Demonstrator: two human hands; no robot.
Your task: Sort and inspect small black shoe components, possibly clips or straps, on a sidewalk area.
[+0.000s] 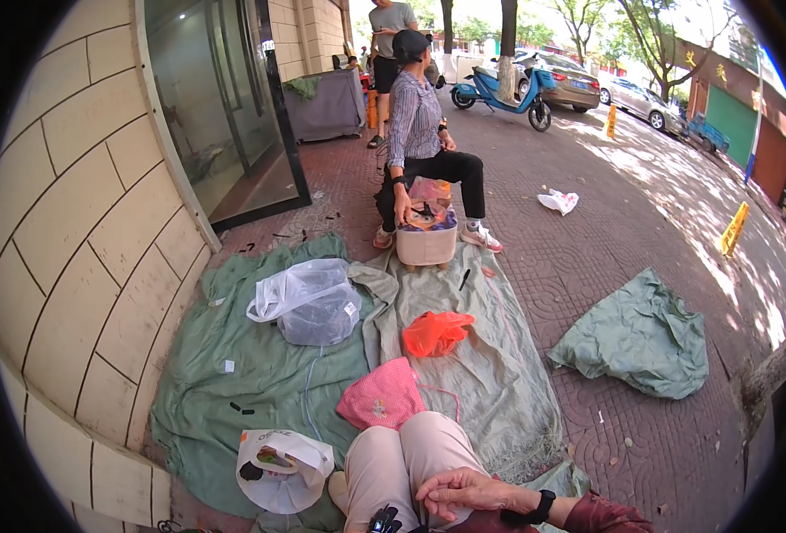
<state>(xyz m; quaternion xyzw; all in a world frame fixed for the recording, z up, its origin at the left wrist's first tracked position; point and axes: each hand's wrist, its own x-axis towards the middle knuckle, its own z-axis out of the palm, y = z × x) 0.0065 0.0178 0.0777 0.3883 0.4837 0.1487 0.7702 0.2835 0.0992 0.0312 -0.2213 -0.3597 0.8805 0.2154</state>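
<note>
My right hand [455,493] rests over my light-trousered thigh, its fingers loosely bent and apart, with nothing seen in it. A dark band circles that wrist. My left hand does not show; a small black object [382,521] lies at the lower edge by my lap, too cut off to name. Just beyond my knees is a pink cloth [380,400] with a cord. To the left of my legs stands a white plastic bag [286,484] with things inside. Farther out lie a red plastic bag [436,336] and a translucent plastic bag [317,306].
Green woven sheets [277,382] cover the paving, and a crumpled green sheet [642,342] lies at right. Ahead, a person [415,124] sits with a hand at a fabric box [426,247]; another person [391,35] stands behind. A glass door [233,107] opens at left. A blue scooter [504,89] is parked beyond.
</note>
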